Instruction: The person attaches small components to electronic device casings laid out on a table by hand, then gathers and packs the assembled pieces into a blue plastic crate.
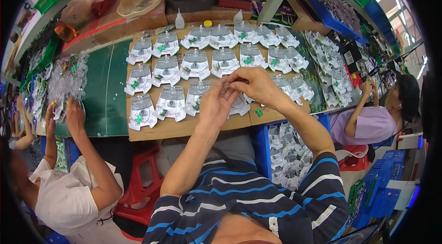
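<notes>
My left hand is cupped palm up over the middle of a cardboard sheet, with tiny pieces in the palm that are too small to name. The fingers of my right hand are pinched together at the left palm; what they hold, if anything, cannot be made out. Around and under both hands, several clear plastic housings lie in rows on the cardboard. Many carry small green circuit boards and thin wires. A loose green piece lies by the sheet's near edge, below my right wrist.
Two white squeeze bottles and a yellow cap stand behind the rows. A blue bin with more housings is beside me at the right. Co-workers sit left and right, near a red stool. Trays line the back shelf.
</notes>
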`<move>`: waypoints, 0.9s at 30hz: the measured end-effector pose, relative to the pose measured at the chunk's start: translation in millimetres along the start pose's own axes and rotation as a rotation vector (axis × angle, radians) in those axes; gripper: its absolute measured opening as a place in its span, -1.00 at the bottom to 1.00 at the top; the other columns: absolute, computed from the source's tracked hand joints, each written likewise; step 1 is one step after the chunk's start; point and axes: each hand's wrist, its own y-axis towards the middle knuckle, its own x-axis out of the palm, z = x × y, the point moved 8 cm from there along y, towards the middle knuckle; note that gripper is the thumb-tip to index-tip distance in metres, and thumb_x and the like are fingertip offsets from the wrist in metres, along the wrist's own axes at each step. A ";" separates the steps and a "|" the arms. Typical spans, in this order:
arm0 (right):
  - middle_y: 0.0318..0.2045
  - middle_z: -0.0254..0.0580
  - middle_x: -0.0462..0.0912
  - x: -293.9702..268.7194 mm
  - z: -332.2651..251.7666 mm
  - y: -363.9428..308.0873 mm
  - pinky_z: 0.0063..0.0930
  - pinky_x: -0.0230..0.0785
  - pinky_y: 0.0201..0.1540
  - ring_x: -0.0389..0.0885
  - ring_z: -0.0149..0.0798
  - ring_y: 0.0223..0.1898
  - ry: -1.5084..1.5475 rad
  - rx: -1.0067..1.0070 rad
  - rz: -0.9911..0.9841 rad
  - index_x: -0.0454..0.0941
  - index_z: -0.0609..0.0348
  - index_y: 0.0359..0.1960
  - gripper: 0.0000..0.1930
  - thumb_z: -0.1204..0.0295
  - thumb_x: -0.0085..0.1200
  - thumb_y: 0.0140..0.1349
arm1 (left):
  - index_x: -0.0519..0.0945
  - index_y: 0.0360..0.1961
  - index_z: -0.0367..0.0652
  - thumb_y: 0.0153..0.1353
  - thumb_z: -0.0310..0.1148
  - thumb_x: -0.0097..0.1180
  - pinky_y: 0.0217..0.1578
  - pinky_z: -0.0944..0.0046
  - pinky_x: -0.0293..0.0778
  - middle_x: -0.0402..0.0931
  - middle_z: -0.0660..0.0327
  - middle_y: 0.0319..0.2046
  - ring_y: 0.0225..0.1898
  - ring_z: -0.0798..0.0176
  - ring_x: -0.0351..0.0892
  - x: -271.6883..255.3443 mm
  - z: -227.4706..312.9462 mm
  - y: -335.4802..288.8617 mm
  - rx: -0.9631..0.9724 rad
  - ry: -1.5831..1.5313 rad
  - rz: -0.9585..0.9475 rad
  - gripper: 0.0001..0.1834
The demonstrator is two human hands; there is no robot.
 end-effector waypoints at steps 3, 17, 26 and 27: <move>-0.29 -0.10 0.75 -1.6 -5.0 -12.8 -0.43 0.53 -0.17 0.72 -0.30 -0.25 -0.039 -0.045 0.069 0.68 0.29 -0.19 -0.84 0.55 0.20 0.19 | 0.47 0.12 -0.45 0.48 -0.41 -0.14 0.18 0.07 0.51 0.57 -0.03 0.02 0.05 0.12 0.60 8.0 -0.1 -10.1 -0.020 0.048 -0.073 -0.66; -0.43 -0.08 0.71 -6.7 27.7 -40.7 -0.41 0.51 -0.37 0.70 -0.31 -0.40 0.351 0.255 0.142 0.65 0.36 -0.26 -0.75 0.34 0.14 0.36 | 0.55 -0.05 -0.32 0.38 -0.42 0.17 -0.24 0.41 0.62 0.64 0.13 -0.25 -0.25 0.32 0.66 -3.0 -9.7 -22.9 -0.041 0.331 0.017 -0.79; -0.59 -0.05 0.65 3.3 36.6 -58.7 -0.30 0.47 -0.49 0.67 -0.16 -0.60 0.042 0.354 0.116 0.58 0.30 -0.38 -0.67 0.25 0.04 0.42 | 0.57 -0.09 -0.30 0.39 -0.39 0.16 -0.39 0.46 0.53 0.63 0.15 -0.28 -0.33 0.36 0.62 0.7 -19.0 -28.7 -0.037 0.406 -0.001 -0.81; -0.56 -0.04 0.65 1.7 32.3 -62.7 -0.29 0.48 -0.46 0.68 -0.13 -0.55 0.013 0.253 0.193 0.58 0.29 -0.34 -0.73 0.31 0.06 0.40 | 0.57 -0.10 -0.30 0.40 -0.37 0.15 -0.40 0.47 0.52 0.63 0.15 -0.29 -0.34 0.36 0.62 -1.0 -20.6 -30.0 -0.060 0.377 0.005 -0.80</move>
